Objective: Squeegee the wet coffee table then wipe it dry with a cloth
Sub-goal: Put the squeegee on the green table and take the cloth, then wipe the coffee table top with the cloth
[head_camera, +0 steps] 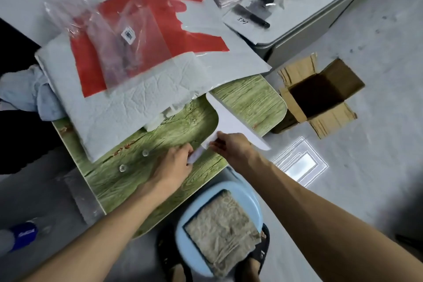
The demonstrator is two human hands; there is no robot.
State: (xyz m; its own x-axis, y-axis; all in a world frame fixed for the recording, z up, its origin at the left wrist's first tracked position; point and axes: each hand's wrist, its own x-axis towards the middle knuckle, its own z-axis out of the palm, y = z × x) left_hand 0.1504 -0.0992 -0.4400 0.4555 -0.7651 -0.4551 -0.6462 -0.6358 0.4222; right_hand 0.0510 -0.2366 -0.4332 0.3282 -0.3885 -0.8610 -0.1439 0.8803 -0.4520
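A white squeegee [231,119] lies with its blade across the right part of the green wood-patterned coffee table [128,178]. Its handle points toward me. My right hand [231,146] grips the handle just behind the blade. My left hand [174,162] holds the handle's near end, fingers curled round it. A beige folded cloth [222,224] lies on a light blue stool [187,249] in front of the table. Two water drops [122,168] sit on the table left of my left hand.
A pale padded sheet [119,110] with a red-and-clear plastic bag [128,36] covers the table's far half. A crumpled blue cloth [27,94] hangs at the left. An open cardboard box [320,96] stands on the floor to the right. A grey bench [297,34] with packets lies beyond.
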